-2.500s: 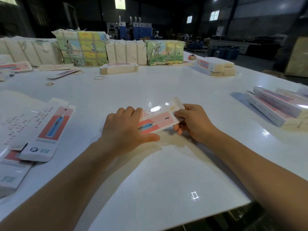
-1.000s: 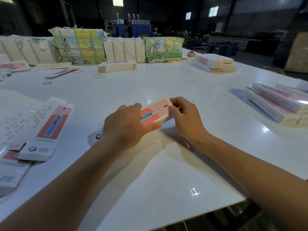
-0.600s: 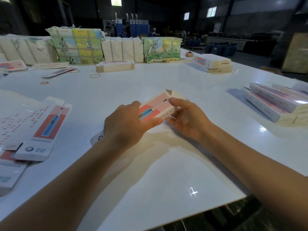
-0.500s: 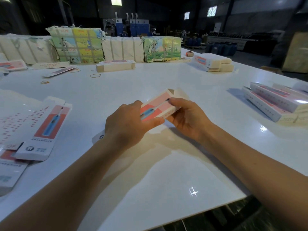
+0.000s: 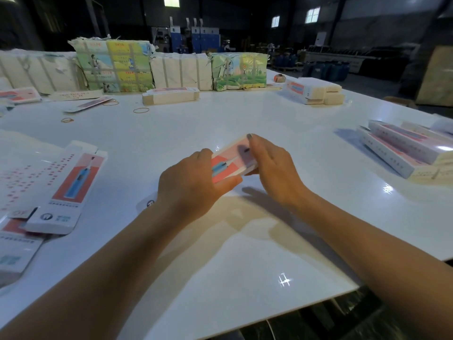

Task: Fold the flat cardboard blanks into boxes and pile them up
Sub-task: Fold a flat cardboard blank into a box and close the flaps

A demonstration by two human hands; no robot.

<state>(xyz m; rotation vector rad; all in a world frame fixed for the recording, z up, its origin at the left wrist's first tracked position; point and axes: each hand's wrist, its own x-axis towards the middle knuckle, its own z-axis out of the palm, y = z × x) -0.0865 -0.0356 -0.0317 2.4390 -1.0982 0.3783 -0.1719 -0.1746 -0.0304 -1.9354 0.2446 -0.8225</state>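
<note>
Pink-and-white cardboard box [image 5: 232, 161] sits just above the middle of the white tabletop [image 5: 245, 253], the left hand [image 5: 191, 185] gripping its near end with fingers curled over and thumb beneath. The right hand [image 5: 272, 165] cups its far end, fingers [image 5: 255, 143] laid over the top. Finished boxes [image 5: 402, 148] pile at right; flat blanks [image 5: 66, 187] lie at left.

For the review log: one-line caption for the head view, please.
Left hand grips a pink toothbrush box while the right hand covers its far end, over a white table.
</note>
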